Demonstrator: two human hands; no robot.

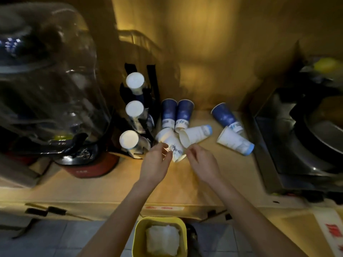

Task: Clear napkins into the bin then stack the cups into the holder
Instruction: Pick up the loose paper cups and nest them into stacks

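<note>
A: Where does the white cup (171,144) lie from the hands?

B: It lies on its side on the counter (111,186), long axis running from about ten o'clock to four o'clock, between the two hands. The left hand (155,165) touches its left flank, fingers curled against the wall; it looks like a light hold, though whether they truly clamp it I cannot tell. The right hand (202,164) sits at the cup's three o'clock, just beside its near end, fingers bent but apart, with nothing in them.

A: And the holder?

B: The black holder (148,101) stands at the cup's eleven o'clock, near it, already carrying three cups bottom-up. The left hand is the nearer one to it, so I judge it the likelier to carry the cup across.

A: The napkins?

B: White napkins (162,240) lie in the yellow bin (137,236) at six o'clock, below the counter edge. That part seems done. Other cups lie loose from twelve to three o'clock.
</note>
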